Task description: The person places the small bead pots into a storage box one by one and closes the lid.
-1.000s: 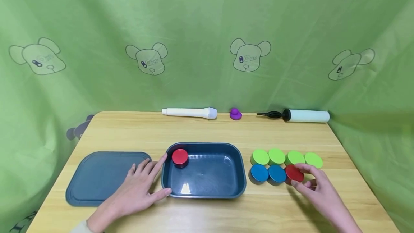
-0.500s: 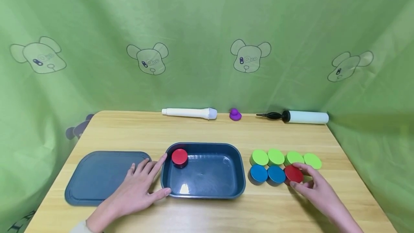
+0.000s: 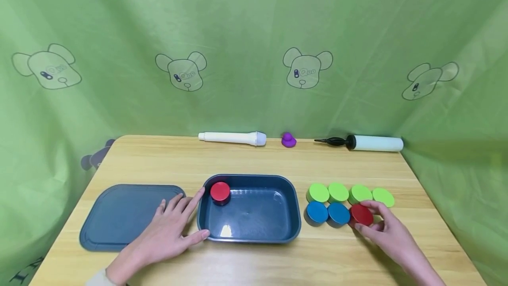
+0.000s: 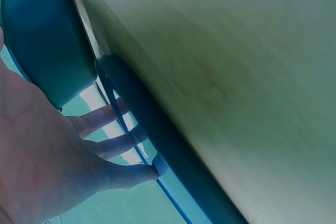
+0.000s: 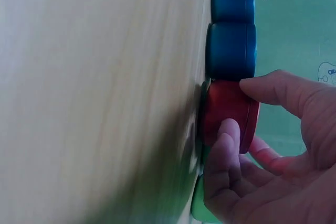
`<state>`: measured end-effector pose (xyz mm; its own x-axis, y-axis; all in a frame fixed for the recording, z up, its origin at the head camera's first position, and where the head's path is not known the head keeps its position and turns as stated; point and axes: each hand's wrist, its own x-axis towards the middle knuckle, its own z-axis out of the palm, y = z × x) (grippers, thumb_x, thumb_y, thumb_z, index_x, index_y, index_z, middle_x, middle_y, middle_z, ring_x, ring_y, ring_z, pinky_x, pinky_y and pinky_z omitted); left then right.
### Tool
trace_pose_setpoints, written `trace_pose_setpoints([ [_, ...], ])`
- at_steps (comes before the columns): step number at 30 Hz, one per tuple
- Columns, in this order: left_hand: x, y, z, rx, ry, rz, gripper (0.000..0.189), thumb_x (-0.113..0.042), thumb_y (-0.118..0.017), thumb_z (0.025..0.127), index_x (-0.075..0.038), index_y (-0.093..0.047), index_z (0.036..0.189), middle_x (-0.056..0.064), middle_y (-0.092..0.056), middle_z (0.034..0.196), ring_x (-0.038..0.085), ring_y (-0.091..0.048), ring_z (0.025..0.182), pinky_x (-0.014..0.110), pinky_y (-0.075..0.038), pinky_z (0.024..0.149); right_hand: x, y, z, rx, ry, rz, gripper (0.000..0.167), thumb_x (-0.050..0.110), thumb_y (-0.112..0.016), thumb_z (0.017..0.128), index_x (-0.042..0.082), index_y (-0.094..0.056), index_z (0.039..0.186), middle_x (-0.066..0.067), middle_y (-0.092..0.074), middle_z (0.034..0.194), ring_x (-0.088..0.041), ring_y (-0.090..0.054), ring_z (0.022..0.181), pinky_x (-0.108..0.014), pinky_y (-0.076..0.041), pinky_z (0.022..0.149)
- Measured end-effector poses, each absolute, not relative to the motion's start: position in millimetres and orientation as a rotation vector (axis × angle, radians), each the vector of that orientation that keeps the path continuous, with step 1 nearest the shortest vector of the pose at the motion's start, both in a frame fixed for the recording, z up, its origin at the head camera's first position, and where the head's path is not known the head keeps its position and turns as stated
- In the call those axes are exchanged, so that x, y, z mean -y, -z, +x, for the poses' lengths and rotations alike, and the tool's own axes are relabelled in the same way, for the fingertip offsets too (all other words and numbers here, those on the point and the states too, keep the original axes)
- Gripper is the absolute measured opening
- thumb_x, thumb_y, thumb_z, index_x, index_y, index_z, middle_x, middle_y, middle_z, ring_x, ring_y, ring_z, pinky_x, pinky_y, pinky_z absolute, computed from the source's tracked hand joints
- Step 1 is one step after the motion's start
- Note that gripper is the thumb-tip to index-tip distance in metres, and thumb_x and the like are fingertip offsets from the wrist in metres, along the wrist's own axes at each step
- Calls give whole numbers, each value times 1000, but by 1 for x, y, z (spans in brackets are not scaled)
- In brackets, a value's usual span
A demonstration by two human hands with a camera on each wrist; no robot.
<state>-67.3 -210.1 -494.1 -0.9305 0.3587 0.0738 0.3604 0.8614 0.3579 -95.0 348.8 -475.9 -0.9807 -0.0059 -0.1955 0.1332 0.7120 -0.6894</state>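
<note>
My right hand [image 3: 390,237] pinches a red round tin [image 3: 361,215] between thumb and fingers, at the right end of the front row. In the right wrist view the red tin [image 5: 228,114] stands right beside a blue tin [image 5: 231,51]; its base is partly shadowed. Spread straight, my left hand [image 3: 166,233] touches the left rim of a dark blue rectangular box [image 3: 254,240] with thumb and index finger. Its other fingers lie over the edge of a flat dark blue lid [image 3: 115,215]. Inside the box, another red tin [image 3: 220,193] stands in the far left corner.
Two blue tins [image 3: 338,214] continue the front row leftward. Behind them runs a row of several light green tins [image 3: 338,192]. Along the table's back edge lie a white microphone-shaped object [image 3: 232,138], a purple duck [image 3: 288,140] and a hand pump [image 3: 377,143]. Green curtains enclose the table.
Both hands keep almost the same place. The red tin in my right hand has shifted very slightly right, away from the blue tin beside it.
</note>
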Motion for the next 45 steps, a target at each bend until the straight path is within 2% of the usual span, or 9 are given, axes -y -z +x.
trace_pose_setpoints([
  [5,210,494,-68,3026,592,-584,96,-73,-61,101,-31,-21,177,13,-57,153,48,-44,148,86,-28,111,-351,473,-95,-2753,1043,153,78,29,-85,98,-5,-45,156,-32,-58,141,-25,-63,96,-31,-53,72],
  [8,210,494,-68,3027,600,-586,96,-73,-61,101,-31,-21,177,14,-57,153,48,-44,148,86,-28,111,-352,469,-92,-2780,1029,166,79,31,-86,97,-6,-46,154,-31,-59,139,-23,-64,92,-30,-53,70],
  [15,210,494,-67,3027,601,-588,96,-72,-61,101,-30,-21,177,14,-58,152,48,-45,146,86,-28,110,-352,462,-83,-2869,1087,163,75,26,-87,97,-7,-46,150,-16,-68,111,-13,-63,79,-27,-52,66],
  [21,209,494,-67,3022,601,-586,96,-71,-62,101,-30,-21,177,14,-58,152,48,-45,146,86,-29,110,-341,459,-78,-2916,1307,210,72,19,-87,97,-5,-45,151,-12,-65,94,-11,-59,76,-25,-52,62],
  [28,210,493,-67,3022,586,-590,96,-73,-61,101,-31,-20,177,13,-58,151,48,-46,146,86,-29,110,-321,457,-80,-2950,1461,175,67,10,-87,95,0,-48,149,-10,-65,100,-12,-58,74,-21,-53,62],
  [39,212,493,-66,3027,595,-593,95,-76,-57,101,-31,-21,177,12,-58,151,47,-45,146,87,-29,109,-292,442,-86,-2848,1534,25,66,11,-87,96,1,-48,148,-13,-66,91,-17,-60,74,-23,-53,62],
  [45,212,494,-67,3023,599,-589,95,-73,-60,101,-31,-20,177,12,-58,152,47,-45,147,86,-29,110,-271,438,-93,-2764,1620,-21,66,7,-87,94,2,-49,148,-12,-65,90,-17,-59,74,-23,-52,61],
])
